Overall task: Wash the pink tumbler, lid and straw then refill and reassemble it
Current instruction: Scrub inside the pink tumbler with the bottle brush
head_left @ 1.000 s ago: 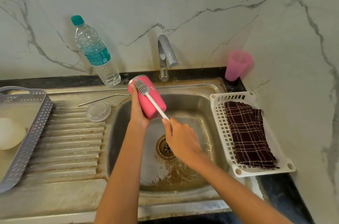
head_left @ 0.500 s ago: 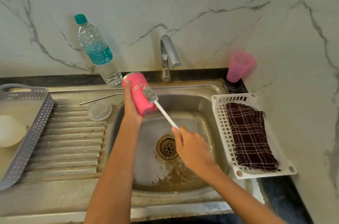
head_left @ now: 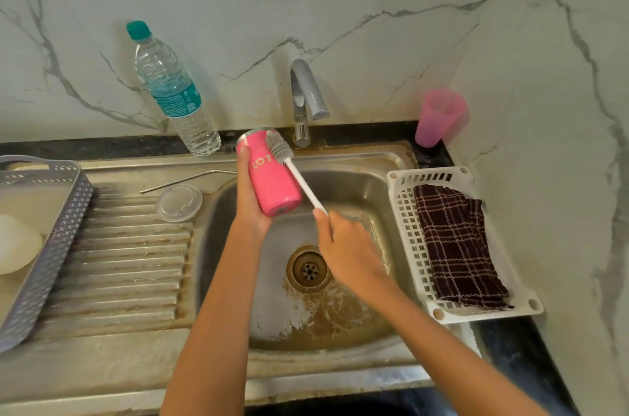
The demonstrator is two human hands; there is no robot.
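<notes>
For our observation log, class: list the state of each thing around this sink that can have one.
pink tumbler: lidless, tilted, gripped by left hand.
bottle brush: held by right hand, bristles against tumbler's outside.
clear lid: off, lying on drainboard.
metal straw: out, lying on drainboard.
water bottle: capped, upright.
tap: no water seen running.
checked cloth: lying in white basket.

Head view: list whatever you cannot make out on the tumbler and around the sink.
All in the head view:
Inside of the pink tumbler: mouth turned away.
Its lettering past LOT: covered by the brush.
Right end of the straw: behind the left hand.
White object in the grey basket: cut by the left edge.
</notes>
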